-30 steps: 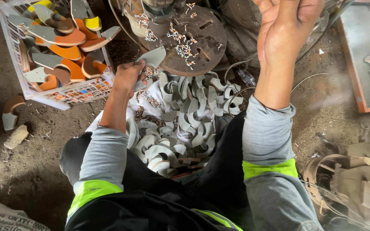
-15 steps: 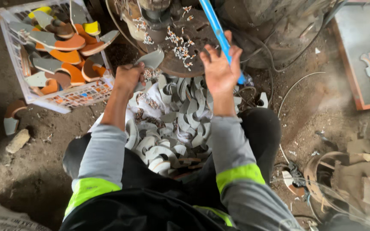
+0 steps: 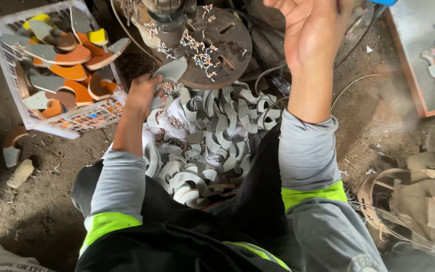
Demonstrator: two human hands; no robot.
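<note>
Left hand (image 3: 144, 93) is low and forward, forearm stretched out over the lap, fingers pinched together on a grey wedge-shaped sole piece (image 3: 171, 70), holding it up against the edge of the round drill-press table (image 3: 222, 48). That table is littered with pale shavings, and the machine's column rises at its left.

Right hand (image 3: 314, 31) is up high now, arm raised almost straight, palm facing the camera, fingers curled loosely and apart, gripping nothing that can be seen. Just past its fingertips, at the top edge, sits the end of a blue handle (image 3: 383, 2). Half a second ago that hand was lower and wrapped around the blue handle; now it has lifted off and risen. The left hand has barely shifted.

Below both arms lies a heap of grey curved cut-outs (image 3: 212, 146) on a white cloth, spilling toward the lap. Off to the left, a white plastic crate (image 3: 13, 75) holds orange, yellow and grey soles.
</note>
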